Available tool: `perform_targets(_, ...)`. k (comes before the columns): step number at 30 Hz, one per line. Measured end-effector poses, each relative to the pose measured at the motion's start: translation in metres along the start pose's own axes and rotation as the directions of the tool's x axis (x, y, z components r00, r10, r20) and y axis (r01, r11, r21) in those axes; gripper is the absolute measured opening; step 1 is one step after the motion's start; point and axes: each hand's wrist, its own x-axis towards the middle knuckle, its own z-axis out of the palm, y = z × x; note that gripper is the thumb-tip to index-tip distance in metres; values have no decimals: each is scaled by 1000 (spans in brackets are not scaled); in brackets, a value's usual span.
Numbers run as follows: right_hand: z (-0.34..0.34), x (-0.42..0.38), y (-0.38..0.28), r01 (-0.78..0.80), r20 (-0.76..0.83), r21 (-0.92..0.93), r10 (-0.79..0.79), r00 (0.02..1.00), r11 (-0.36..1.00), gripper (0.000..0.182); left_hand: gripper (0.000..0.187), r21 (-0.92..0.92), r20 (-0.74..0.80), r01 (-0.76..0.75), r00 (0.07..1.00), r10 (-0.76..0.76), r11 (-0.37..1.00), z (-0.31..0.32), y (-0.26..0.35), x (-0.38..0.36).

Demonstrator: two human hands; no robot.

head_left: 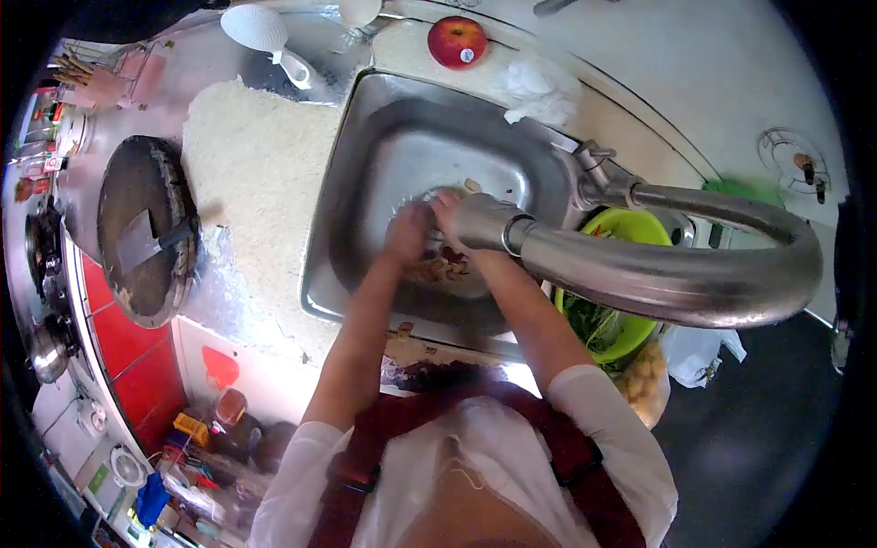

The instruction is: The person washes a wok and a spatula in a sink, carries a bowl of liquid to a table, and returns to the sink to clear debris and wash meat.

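Observation:
My left hand [409, 230] and my right hand [446, 208] are close together low in the steel sink [375, 137], under the end of the faucet [489, 222]. The faucet head covers part of my right hand. My left hand is smeared by motion, so its fingers do not show clearly. Water splashes about both hands. Just below them, brown and pale scraps [448, 267] lie on the sink bottom, and a small pale piece [472, 184] rests beyond. Whether either hand holds something, I cannot make out.
A red apple [457, 42] and crumpled white plastic [541, 89] lie behind the sink. Left of it, a cleaver [139, 243] rests on a round chopping board [146, 297]. A green basin [639, 228] with leafy greens stands right, below the thick faucet pipe [676, 279].

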Motion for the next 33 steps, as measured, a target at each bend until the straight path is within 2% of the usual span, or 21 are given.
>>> perform_targets(3,-100,28,-63,-186,342,-173,236,910,967,25,37,56,27,-54,998,52,997,4,1,-8)
perform_targets(5,-124,41,-82,-278,449,-188,335,829,942,24,36,59,94,-8,996,2,998,10,-3,-2)
perform_targets(7,-65,1,-55,-462,362,-14,435,824,887,23,36,65,171,36,984,-47,997,11,0,-5)
perform_targets(8,-45,-13,-45,-597,284,178,540,792,782,23,36,219,237,-64,971,10,974,2,7,-7)
perform_targets(9,-56,-12,-53,-598,283,177,542,792,782,23,36,360,311,-170,949,53,917,-3,12,-10)
perform_targets(11,-88,-2,-71,-808,529,294,617,583,511,23,37,269,300,-158,951,73,950,-4,11,-13)
perform_targets(12,-85,2,-66,-806,528,295,616,585,513,23,39,174,288,-145,953,91,974,-6,10,-13)
perform_targets(14,-65,18,-35,-569,250,567,534,808,595,26,40,178,237,-114,969,70,977,15,-8,-8)
perform_targets(15,-53,27,-17,-411,84,664,484,871,625,29,40,179,184,-82,982,49,980,23,-15,-6)
perform_targets(16,-49,37,-8,-237,-89,729,432,897,642,32,40,182,185,-79,982,45,980,20,-12,-8)
perform_targets(18,-52,35,-1,-55,-264,762,386,884,645,35,41,213,5,-207,978,211,955,11,-3,-12)
perform_targets(19,-81,37,-10,-230,-43,408,270,962,884,42,41,212,10,-205,978,208,955,0,9,-14)
perform_targets(20,-98,36,-14,-240,220,-47,244,944,970,50,40,187,70,-40,997,27,982,-16,26,-15)
perform_targets(21,-85,29,-5,-239,222,-50,244,944,970,50,40,172,129,127,980,-150,977,-24,35,-13)
perform_targets(22,-57,18,8,-388,344,10,361,867,922,52,40,167,127,127,981,-149,978,-22,30,-11)
perform_targets(24,-1,-23,30,-527,466,43,450,762,849,54,41,196,-75,46,997,-32,979,-12,8,-7)
perform_targets(26,42,-80,32,-366,255,-160,396,882,917,53,42,174,-95,64,994,-48,983,-2,-4,-7)
perform_targets(28,19,-72,7,-419,223,-95,430,875,903,49,42,155,-118,80,991,-62,985,-1,-6,-7)
perform_targets(31,-40,-10,-17,-515,249,146,472,845,845,44,43,39,-7,67,998,-67,997,-7,8,-8)
perform_targets(32,-52,8,-18,-509,242,214,460,854,833,42,42,-59,2,33,999,-33,998,-10,17,-7)
perform_targets(33,-61,20,-19,-407,172,189,377,910,894,40,41,-109,6,17,1000,-16,994,-8,18,-7)
